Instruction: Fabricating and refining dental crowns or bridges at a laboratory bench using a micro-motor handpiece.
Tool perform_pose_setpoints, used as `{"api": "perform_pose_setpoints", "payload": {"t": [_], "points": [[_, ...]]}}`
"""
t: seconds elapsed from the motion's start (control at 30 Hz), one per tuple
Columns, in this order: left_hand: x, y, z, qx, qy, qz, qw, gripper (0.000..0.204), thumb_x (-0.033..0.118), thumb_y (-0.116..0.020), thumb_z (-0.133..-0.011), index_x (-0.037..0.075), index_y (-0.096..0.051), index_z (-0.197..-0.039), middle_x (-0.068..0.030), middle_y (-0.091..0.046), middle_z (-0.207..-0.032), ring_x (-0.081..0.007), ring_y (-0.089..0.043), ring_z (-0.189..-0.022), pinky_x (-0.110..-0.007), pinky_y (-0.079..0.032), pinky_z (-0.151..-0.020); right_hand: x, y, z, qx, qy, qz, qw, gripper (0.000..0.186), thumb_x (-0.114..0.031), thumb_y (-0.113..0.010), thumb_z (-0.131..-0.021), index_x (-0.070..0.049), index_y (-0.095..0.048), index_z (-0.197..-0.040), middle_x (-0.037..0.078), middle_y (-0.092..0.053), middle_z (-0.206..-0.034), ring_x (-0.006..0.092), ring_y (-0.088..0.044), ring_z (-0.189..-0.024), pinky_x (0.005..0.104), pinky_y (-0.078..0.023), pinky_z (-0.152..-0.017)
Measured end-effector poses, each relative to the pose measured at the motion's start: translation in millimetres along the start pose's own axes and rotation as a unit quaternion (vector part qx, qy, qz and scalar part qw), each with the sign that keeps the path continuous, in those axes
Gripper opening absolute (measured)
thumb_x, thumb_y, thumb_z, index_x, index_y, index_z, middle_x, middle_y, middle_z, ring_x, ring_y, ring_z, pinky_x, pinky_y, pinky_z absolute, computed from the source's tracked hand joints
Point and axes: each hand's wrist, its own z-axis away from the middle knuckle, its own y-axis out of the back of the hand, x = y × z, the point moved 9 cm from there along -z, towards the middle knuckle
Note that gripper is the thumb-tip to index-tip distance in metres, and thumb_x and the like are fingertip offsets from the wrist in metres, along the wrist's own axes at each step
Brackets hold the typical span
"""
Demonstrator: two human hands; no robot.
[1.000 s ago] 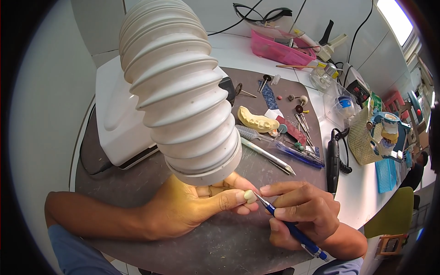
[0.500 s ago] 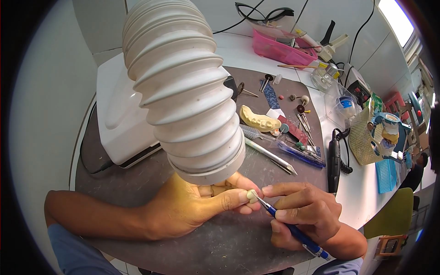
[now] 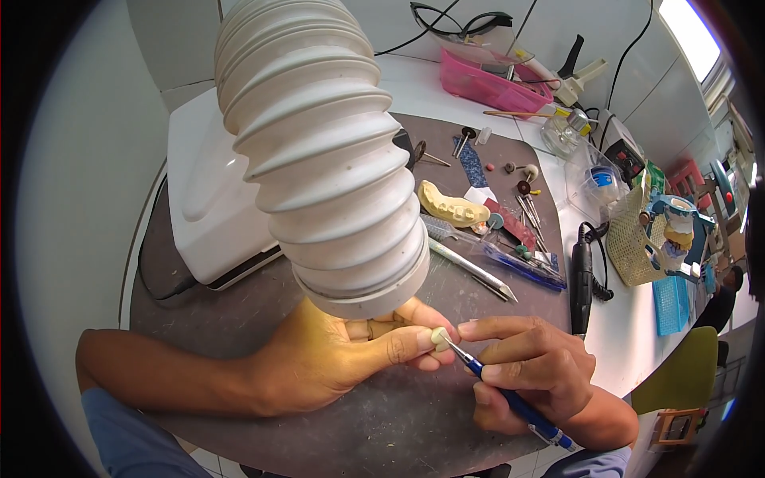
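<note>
Between the thumb and fingers of my left hand point(image 3: 343, 358) is a small cream tooth-shaped piece, which looks like a dental crown point(image 3: 439, 338). My right hand point(image 3: 542, 362) grips a blue mechanical pencil point(image 3: 518, 405) with a metal tip, and that tip meets the crown's surface. Both hands are close together over the dark work mat point(image 3: 382, 434). A white ribbed hose point(image 3: 335, 175) comes down from above, its mouth just over my left hand, hiding part of the fingers. Beyond my hands lies a cream dental arch model point(image 3: 453, 205).
At left stands a white machine point(image 3: 199, 191). Past my hands lie a white pen-like knife point(image 3: 474, 269), several burs point(image 3: 530, 215) and a blue-handled tool point(image 3: 526, 269). A black handpiece point(image 3: 581, 287) sits to the right, near a woven basket point(image 3: 629, 251). A pink basket point(image 3: 494, 86) is at the back.
Almost nothing differs. The hose appears shifted very slightly, and both hands keep their hold, with the pencil tip still at the crown.
</note>
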Motion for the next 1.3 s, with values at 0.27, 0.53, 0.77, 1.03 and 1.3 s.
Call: {"api": "perform_pose_setpoints", "payload": {"t": [0.27,0.53,0.77,1.03,1.3], "points": [[1.2,0.2,0.8,0.005,0.005,0.005,1.000,0.016,0.005,-0.057,-0.095,-0.006,-0.057,-0.107,-0.0163,-0.063,-0.110,-0.0165,-0.064,-0.099,-0.027,-0.054,-0.086,-4.0,-0.4,-3.2,-0.004,0.014,0.004,1.000,0.030,0.000,-0.079,-0.070,-0.002,-0.059,-0.093,0.009,-0.065,-0.081,0.0313,-0.071,-0.089,0.0325,-0.059,-0.069],[0.1,0.7,-0.7,0.004,0.005,0.004,1.000,0.016,0.005,-0.057,-0.095,-0.006,-0.058,-0.107,-0.0155,-0.064,-0.108,-0.0163,-0.064,-0.098,-0.027,-0.055,-0.086,2.2,0.9,0.7,0.006,-0.002,-0.006,1.000,0.030,-0.001,-0.079,-0.071,-0.002,-0.060,-0.094,0.009,-0.065,-0.082,0.0318,-0.070,-0.089,0.0327,-0.059,-0.071],[-1.1,1.6,-1.0,-0.001,0.004,-0.003,1.000,0.017,0.005,-0.057,-0.095,-0.007,-0.057,-0.107,-0.0160,-0.063,-0.109,-0.0169,-0.064,-0.098,-0.026,-0.055,-0.086,1.5,1.5,1.2,0.001,0.001,-0.014,1.000,0.028,-0.001,-0.078,-0.072,-0.001,-0.060,-0.093,0.011,-0.066,-0.083,0.0324,-0.070,-0.092,0.0332,-0.059,-0.075],[1.1,-1.8,-0.2,0.008,0.005,0.041,0.999,0.013,0.000,-0.056,-0.094,-0.004,-0.054,-0.106,-0.0186,-0.060,-0.113,-0.0199,-0.064,-0.102,-0.028,-0.055,-0.088,10.8,11.4,-3.3,0.052,-0.031,0.019,0.998,0.034,-0.005,-0.082,-0.071,0.000,-0.063,-0.098,0.011,-0.066,-0.085,0.0247,-0.068,-0.078,0.0307,-0.056,-0.064],[3.7,-3.7,-1.5,-0.005,-0.016,0.031,0.999,0.013,-0.002,-0.058,-0.092,-0.001,-0.053,-0.104,-0.0171,-0.057,-0.115,-0.0170,-0.061,-0.102,-0.028,-0.052,-0.091,18.6,1.5,-3.6,0.065,-0.048,0.020,0.997,0.033,-0.002,-0.084,-0.066,-0.001,-0.065,-0.094,0.010,-0.068,-0.084,0.0209,-0.067,-0.073,0.0291,-0.054,-0.063]]}}
